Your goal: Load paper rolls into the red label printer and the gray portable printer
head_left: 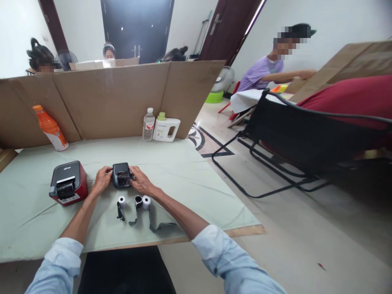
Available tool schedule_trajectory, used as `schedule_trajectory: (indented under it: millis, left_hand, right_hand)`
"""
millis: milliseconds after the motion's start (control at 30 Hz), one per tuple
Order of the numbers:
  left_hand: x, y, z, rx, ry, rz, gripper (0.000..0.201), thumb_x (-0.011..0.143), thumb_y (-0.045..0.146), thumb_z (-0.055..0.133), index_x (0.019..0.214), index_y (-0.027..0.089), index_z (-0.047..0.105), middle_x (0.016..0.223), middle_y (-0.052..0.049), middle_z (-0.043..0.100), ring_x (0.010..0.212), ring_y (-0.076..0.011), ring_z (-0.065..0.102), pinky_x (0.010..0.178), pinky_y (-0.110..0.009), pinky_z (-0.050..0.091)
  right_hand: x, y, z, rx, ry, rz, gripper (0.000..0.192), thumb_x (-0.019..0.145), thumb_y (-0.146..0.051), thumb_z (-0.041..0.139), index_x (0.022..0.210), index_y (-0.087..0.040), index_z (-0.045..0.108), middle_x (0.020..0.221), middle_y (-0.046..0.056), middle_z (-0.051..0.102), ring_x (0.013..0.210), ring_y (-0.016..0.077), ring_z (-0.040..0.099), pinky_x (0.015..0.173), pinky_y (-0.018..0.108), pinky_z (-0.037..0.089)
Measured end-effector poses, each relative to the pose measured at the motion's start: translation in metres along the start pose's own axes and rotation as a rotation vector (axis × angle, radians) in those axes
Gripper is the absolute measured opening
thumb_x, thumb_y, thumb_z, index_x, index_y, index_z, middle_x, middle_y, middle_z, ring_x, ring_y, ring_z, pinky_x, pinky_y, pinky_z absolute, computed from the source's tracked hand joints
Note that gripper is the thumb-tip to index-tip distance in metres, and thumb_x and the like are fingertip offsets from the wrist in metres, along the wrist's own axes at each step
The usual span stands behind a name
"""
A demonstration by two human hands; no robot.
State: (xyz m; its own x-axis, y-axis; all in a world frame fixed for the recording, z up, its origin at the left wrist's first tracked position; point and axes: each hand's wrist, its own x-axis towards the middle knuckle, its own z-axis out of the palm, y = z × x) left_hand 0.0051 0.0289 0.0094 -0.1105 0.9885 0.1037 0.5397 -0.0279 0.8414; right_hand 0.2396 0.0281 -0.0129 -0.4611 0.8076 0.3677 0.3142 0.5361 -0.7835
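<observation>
A small black label printer is gripped from both sides, the left hand closed on its 9 o'clock flank and the right hand on its 3 o'clock flank. Its paper bay appears open; no roll is seen seated. Three paper rolls lie at 6 o'clock, unloaded. A red label printer stands at 9 o'clock on the green tablecloth.

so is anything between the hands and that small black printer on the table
Nothing visible. The left hand and right hand already grip the small black printer from either side. The paper rolls lie nearer the person, apart from it.
</observation>
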Motion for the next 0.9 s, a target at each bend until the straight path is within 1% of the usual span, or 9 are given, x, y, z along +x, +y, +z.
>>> schedule_trajectory:
  millis: [133, 233, 400, 500, 600, 733, 833, 900]
  left_hand:
    - [0.001, 0.002, 0.0, 0.001, -0.042, -0.092, 0.019, 0.084, 0.023, 0.057, 0.095, 0.016, 0.071, 0.067, 0.0, 0.066, 0.059, -0.0155, 0.063, 0.05, -0.022, 0.048]
    - [0.002, 0.006, -0.001, 0.004, -0.058, -0.138, 0.016, 0.084, 0.021, 0.055, 0.09, 0.016, 0.068, 0.065, 0.001, 0.062, 0.056, -0.0145, 0.061, 0.046, -0.02, 0.043]
    - [0.004, 0.009, -0.003, 0.012, -0.067, -0.181, 0.012, 0.082, 0.022, 0.056, 0.083, 0.016, 0.066, 0.062, 0.002, 0.059, 0.053, -0.0131, 0.057, 0.046, -0.02, 0.041]
    - [0.0, 0.007, -0.002, 0.019, -0.067, -0.171, 0.013, 0.081, 0.023, 0.056, 0.078, 0.016, 0.067, 0.059, 0.002, 0.059, 0.054, -0.0131, 0.057, 0.049, -0.02, 0.043]
    - [-0.006, 0.004, -0.001, 0.018, -0.06, -0.154, 0.015, 0.08, 0.026, 0.058, 0.077, 0.016, 0.069, 0.058, 0.002, 0.059, 0.058, -0.0139, 0.058, 0.051, -0.02, 0.044]
    - [-0.011, 0.003, 0.0, -0.011, -0.039, -0.158, 0.015, 0.079, 0.028, 0.06, 0.08, 0.017, 0.07, 0.06, 0.001, 0.061, 0.06, -0.0146, 0.06, 0.051, -0.02, 0.045]
    - [-0.009, 0.007, -0.001, -0.051, -0.028, -0.176, 0.017, 0.081, 0.029, 0.06, 0.086, 0.016, 0.07, 0.061, 0.001, 0.061, 0.058, -0.0144, 0.06, 0.049, -0.021, 0.045]
    - [-0.006, 0.01, -0.002, -0.074, -0.03, -0.194, 0.015, 0.081, 0.029, 0.061, 0.085, 0.016, 0.069, 0.059, 0.002, 0.06, 0.055, -0.0138, 0.06, 0.048, -0.02, 0.044]
  right_hand:
    - [-0.001, 0.001, 0.001, 0.047, 0.003, 0.001, 0.054, 0.09, -0.039, 0.069, 0.14, -0.023, 0.056, 0.128, 0.01, 0.058, 0.111, 0.0256, 0.057, 0.096, 0.041, 0.053]
    - [-0.002, 0.002, 0.002, 0.098, 0.0, 0.014, 0.061, 0.086, -0.042, 0.074, 0.141, -0.022, 0.057, 0.128, 0.01, 0.056, 0.104, 0.0234, 0.058, 0.09, 0.038, 0.054]
    - [-0.003, 0.007, 0.005, 0.153, -0.009, 0.049, 0.073, 0.08, -0.039, 0.079, 0.146, -0.019, 0.054, 0.133, 0.013, 0.053, 0.093, 0.02, 0.058, 0.083, 0.036, 0.055]
    - [-0.004, 0.012, 0.008, 0.174, -0.001, 0.051, 0.078, 0.08, -0.038, 0.079, 0.15, -0.022, 0.051, 0.137, 0.014, 0.051, 0.088, 0.0178, 0.056, 0.084, 0.037, 0.055]
    - [-0.006, 0.017, 0.01, 0.193, 0.0, 0.043, 0.079, 0.081, -0.038, 0.078, 0.153, -0.024, 0.049, 0.141, 0.014, 0.05, 0.089, 0.018, 0.055, 0.086, 0.039, 0.056]
    - [-0.007, 0.022, 0.012, 0.188, 0.01, 0.047, 0.082, 0.08, -0.035, 0.079, 0.154, -0.026, 0.048, 0.144, 0.014, 0.048, 0.091, 0.0189, 0.055, 0.086, 0.04, 0.056]
    - [-0.007, 0.023, 0.012, 0.183, 0.009, 0.044, 0.082, 0.079, -0.033, 0.079, 0.155, -0.025, 0.047, 0.144, 0.014, 0.048, 0.091, 0.0191, 0.056, 0.087, 0.041, 0.056]
    - [-0.007, 0.022, 0.012, 0.178, 0.005, 0.041, 0.081, 0.08, -0.032, 0.078, 0.155, -0.026, 0.047, 0.144, 0.014, 0.048, 0.092, 0.0191, 0.056, 0.088, 0.041, 0.056]
